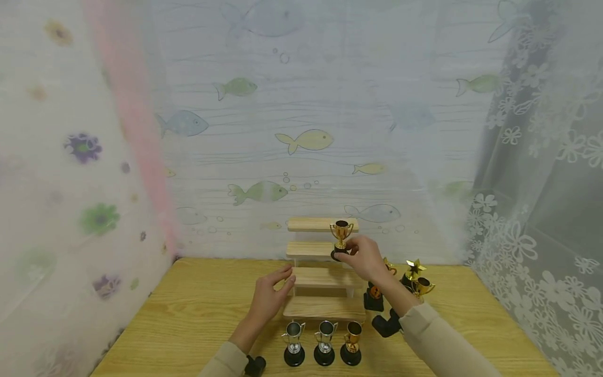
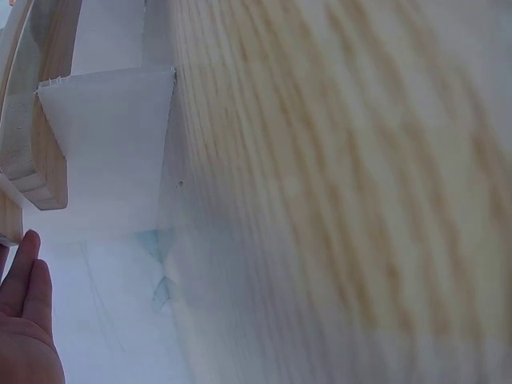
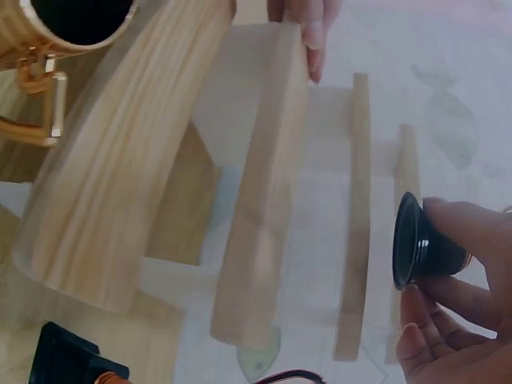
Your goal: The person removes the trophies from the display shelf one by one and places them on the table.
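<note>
My right hand (image 1: 365,256) pinches a small gold trophy (image 1: 341,233) by its black base (image 3: 432,244), thumb on one side and fingers on the other. The cup is upright, in front of the upper boards of a wooden step shelf (image 1: 325,306); whether its base touches a board, I cannot tell. My left hand (image 1: 270,296) is at the shelf's left end, its fingertips by a middle board. In the left wrist view its fingers (image 2: 36,288) look straight, close to the board's end.
Two silver trophies (image 1: 294,340) and a gold trophy (image 1: 352,340) stand in a row before the shelf. More trophies, one with a gold star (image 1: 414,268), are to the right, partly behind my right arm. A fish-patterned curtain (image 1: 311,104) hangs behind the wooden table (image 1: 188,314).
</note>
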Demonstrator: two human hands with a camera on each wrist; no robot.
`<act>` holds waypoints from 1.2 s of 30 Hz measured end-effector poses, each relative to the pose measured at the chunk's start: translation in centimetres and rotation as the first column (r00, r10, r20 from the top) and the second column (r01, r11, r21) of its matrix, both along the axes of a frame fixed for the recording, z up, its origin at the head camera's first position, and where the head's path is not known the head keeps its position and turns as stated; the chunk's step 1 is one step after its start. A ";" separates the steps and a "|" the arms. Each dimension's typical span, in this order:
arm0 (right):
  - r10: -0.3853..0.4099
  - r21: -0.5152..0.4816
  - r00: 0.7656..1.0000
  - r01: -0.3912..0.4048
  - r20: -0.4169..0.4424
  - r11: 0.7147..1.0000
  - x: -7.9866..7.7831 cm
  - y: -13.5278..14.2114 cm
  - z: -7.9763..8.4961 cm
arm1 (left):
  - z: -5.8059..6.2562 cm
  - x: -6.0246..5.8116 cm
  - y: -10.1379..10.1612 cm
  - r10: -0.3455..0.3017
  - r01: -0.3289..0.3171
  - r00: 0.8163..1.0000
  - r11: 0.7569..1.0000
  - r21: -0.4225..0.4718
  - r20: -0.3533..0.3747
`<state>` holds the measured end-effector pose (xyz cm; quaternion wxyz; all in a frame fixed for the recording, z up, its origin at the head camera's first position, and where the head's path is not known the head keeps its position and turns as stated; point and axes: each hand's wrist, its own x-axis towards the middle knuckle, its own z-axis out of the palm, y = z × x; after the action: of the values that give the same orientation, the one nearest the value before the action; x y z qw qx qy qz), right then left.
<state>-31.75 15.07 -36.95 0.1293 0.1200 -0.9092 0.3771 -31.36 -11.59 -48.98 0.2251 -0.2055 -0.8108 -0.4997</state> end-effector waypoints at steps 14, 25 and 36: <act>0.005 -0.001 1.000 -0.005 0.015 1.000 1.7 0.9 -1.6 | 0.3 0.1 0.0 -0.005 0.005 1.000 1.000 0.005 -0.021; 0.019 0.015 1.000 -0.020 0.019 1.000 3.4 1.8 -2.9 | 0.1 0.1 -0.1 -0.026 0.027 0.999 1.000 0.013 -0.038; -0.003 0.014 1.000 0.003 0.022 1.000 4.8 2.6 -4.4 | -0.1 -0.1 -0.1 -0.027 0.028 0.999 0.999 0.021 -0.046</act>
<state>-26.93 17.70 -41.37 0.1190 0.1153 -0.9133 0.3720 -31.48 -11.68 -49.09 0.2390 -0.2257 -0.7971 -0.5065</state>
